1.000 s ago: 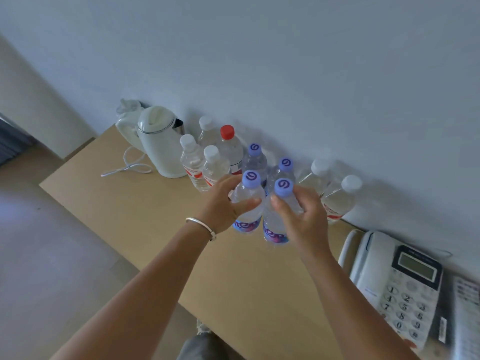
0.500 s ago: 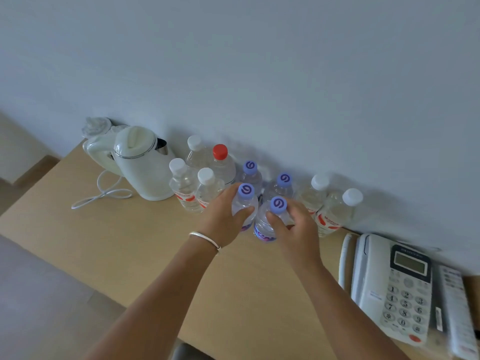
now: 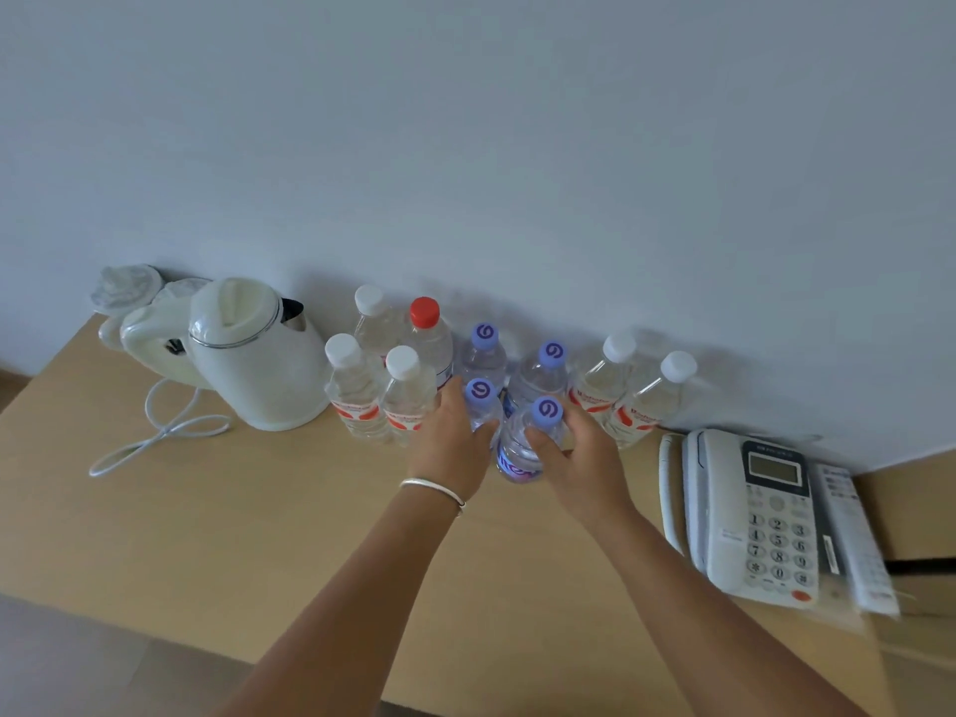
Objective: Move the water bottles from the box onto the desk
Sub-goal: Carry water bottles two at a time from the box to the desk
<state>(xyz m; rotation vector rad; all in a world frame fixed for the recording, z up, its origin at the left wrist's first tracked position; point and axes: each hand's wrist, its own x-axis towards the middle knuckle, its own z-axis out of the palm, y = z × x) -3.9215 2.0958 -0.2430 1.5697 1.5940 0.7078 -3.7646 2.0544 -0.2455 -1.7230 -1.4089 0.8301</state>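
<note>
I am seeing the bottles (image 3: 483,354) standing on the desk (image 3: 233,509) against the wall (image 3: 517,147). The kettle (image 3: 253,354) is sitting left of them, the telephone (image 3: 755,520) lying right.

Clear glossy plastic bottles (image 3: 522,447) — matt, seemingly wooden desk (image 3: 258,509)

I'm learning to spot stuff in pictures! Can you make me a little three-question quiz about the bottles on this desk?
1. True or false: the red-capped bottle stands behind the white-capped ones.
2. What is beside the kettle on the desk? A) bottles B) laptop C) plate
3. What colour cap has the bottle gripped by the right hand?

Key: 1 true. 2 A. 3 purple; the left hand grips another purple-capped bottle.
</note>
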